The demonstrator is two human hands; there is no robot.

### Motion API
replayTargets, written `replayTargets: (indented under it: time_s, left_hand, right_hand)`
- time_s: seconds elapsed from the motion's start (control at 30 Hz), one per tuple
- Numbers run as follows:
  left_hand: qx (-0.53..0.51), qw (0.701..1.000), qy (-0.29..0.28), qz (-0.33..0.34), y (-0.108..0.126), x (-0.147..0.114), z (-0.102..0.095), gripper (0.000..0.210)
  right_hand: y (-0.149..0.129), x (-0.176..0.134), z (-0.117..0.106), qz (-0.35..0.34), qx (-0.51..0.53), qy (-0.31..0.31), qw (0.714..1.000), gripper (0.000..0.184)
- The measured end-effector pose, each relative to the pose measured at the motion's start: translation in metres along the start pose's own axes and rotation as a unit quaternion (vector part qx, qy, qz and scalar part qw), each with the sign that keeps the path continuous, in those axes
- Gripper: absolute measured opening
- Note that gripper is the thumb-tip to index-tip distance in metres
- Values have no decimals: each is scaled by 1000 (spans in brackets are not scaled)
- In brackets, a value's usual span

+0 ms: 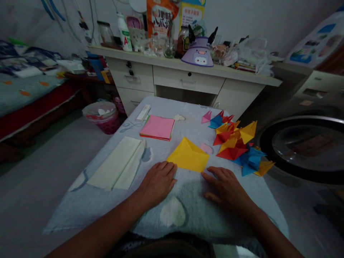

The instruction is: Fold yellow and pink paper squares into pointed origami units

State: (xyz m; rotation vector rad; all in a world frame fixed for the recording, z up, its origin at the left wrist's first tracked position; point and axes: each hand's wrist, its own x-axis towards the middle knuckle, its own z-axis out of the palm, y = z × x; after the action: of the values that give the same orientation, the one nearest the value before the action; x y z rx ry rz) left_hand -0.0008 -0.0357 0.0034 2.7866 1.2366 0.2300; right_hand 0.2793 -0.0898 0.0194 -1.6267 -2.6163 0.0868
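Observation:
A yellow sheet of origami paper [189, 156] with creases and folded edges lies on the cloth-covered table [172, 218] in front of me. My left hand [159, 181] rests palm down, its fingertips at the paper's lower left corner. Near the lower right corner is my right hand [224, 184], its fingers spread and one fingertip at or close to the edge. Neither hand grips anything that I can see. Folded paper cranes [233, 138] in red, yellow, blue and pink are heaped at the right. A stack of square paper [158, 127], pink on top, sits beyond my left hand.
A folded pale sheet [115, 163] lies at the left, and a small white box [143, 112] is near the far left corner. Behind stands a white cabinet [188, 80] crowded with jars and bags. A washing machine [309, 125] is at right, a waste bin [103, 116] at left.

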Motion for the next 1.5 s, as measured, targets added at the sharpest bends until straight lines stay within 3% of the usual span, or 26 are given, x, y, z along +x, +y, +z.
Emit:
replayTargets:
  time_s: [0.1, 0.27, 0.47, 0.6, 0.73, 1.0, 1.13, 1.23, 1.5]
  left_hand:
    - [-1, 1000, 0, 1, 0, 0, 0, 34]
    - [-3, 1000, -1, 0, 0, 1, -1, 31]
    - [-4, 1000, -27, 2, 0, 7, -12, 25]
    - [-5, 1000, -29, 8, -1, 10, -16, 23]
    - [0, 999, -35, 7, -1, 15, -19, 18]
    - [-45, 998, -48, 3, 4, 38, -30, 16]
    - [-164, 986, 28, -17, 17, 50, -23, 45]
    - [-241, 967, 83, -19, 26, 59, -17, 53]
    - [-319, 942, 102, -29, 30, 63, -15, 14]
  right_hand:
    - [2, 3, -5, 7, 1, -7, 1000, 50]
    - [5, 29, -20, -7, 65, -23, 998, 21]
    - [6, 61, -3, 135, 82, 83, 984, 18]
    - [8, 60, 11, 166, 116, 130, 971, 30]
    - [7, 56, 12, 138, 151, 150, 967, 34]
    - [4, 63, 22, 85, 169, 122, 974, 10]
    - [2, 64, 24, 69, 171, 147, 972, 9]
    - [-1, 63, 24, 60, 183, 171, 966, 8]
    - [-9, 62, 21, 28, 192, 191, 962, 11]
